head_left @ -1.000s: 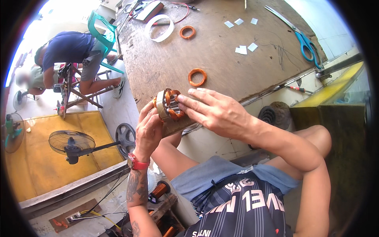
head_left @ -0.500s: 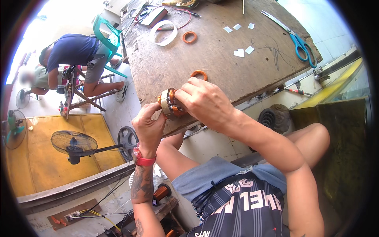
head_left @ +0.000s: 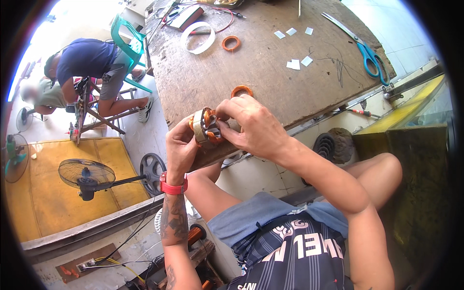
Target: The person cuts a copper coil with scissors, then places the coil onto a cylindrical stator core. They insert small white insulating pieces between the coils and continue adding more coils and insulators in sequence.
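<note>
My left hand grips a motor stator by its outer side, at the near left edge of the wooden table. The stator has a pale metal ring-shaped core with orange copper coils inside. My right hand is closed at the stator's open face, its thumb and fingers pinching at a coil; the fingertips partly hide what they hold. Just beyond the right knuckles lies a loose copper coil. Another copper coil rests farther off, beside a white plastic ring.
On the table are blue-handled scissors, several white paper slips, thin wire scraps and a box-shaped device with cables. Left stand a black fan and a green chair. Two other people bend over work at far left.
The stator has turned so its open face and coils show more toward my right hand. My right hand has shifted slightly right and down, its fingers now lower on the coils.
</note>
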Demonstrator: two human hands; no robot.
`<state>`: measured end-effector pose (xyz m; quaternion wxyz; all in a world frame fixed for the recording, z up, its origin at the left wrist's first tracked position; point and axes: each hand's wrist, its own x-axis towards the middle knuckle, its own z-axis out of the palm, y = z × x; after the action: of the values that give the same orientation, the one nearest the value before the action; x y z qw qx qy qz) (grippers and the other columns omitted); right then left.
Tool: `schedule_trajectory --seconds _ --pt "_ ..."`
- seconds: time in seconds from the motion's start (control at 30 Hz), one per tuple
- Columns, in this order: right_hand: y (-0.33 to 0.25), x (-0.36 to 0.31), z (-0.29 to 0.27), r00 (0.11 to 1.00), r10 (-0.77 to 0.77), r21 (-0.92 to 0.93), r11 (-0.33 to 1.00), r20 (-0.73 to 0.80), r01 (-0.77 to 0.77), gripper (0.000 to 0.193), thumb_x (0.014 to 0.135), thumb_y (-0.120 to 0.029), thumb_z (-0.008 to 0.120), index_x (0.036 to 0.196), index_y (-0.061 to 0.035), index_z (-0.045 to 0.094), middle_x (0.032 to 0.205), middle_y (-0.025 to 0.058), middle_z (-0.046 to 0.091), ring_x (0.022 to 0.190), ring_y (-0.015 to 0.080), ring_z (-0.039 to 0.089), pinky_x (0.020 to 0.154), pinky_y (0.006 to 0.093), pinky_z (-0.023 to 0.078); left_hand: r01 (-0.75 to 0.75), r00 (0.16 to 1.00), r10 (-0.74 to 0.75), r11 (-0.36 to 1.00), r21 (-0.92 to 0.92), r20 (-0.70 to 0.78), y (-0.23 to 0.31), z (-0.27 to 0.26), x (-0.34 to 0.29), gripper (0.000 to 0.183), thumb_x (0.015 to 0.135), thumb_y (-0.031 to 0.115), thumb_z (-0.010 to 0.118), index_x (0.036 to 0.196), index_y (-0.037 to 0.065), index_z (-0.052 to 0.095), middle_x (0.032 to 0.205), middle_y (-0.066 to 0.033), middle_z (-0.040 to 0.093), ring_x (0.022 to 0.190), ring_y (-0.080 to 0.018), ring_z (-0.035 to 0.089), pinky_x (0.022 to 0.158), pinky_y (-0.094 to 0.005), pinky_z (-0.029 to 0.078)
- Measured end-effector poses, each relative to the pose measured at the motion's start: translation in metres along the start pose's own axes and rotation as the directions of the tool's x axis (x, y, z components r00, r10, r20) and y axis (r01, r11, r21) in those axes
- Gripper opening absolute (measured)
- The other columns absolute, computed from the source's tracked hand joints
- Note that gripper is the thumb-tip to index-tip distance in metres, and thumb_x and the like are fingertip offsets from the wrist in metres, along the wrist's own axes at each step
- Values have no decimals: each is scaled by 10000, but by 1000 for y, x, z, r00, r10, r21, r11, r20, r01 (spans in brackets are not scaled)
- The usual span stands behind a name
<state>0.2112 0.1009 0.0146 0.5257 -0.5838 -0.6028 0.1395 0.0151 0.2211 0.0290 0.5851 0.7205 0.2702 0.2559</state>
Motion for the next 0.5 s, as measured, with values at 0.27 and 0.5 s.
schedule_trajectory --seconds 0.27,0.5 --pt "-5 6 5 983 180 79 980 38 -182 252 935 -134 721 1094 21 602 1009 231 674 1000 408 670 928 500 525 16 1000 -15 996 86 -11 -4 -3 -5 317 1015 -12 650 1326 -68 680 1283 -118 729 1149 -153 688 998 -318 563" --pt "1 20 -32 920 213 95 962 330 -257 391 957 -183 745 1273 31 661 1142 258 728 1102 393 708 986 456 542 -271 911 409 515 813 44 13 18 -48 401 834 76 811 1198 -53 703 1315 -207 676 1186 -386 668 1027 -446 542"
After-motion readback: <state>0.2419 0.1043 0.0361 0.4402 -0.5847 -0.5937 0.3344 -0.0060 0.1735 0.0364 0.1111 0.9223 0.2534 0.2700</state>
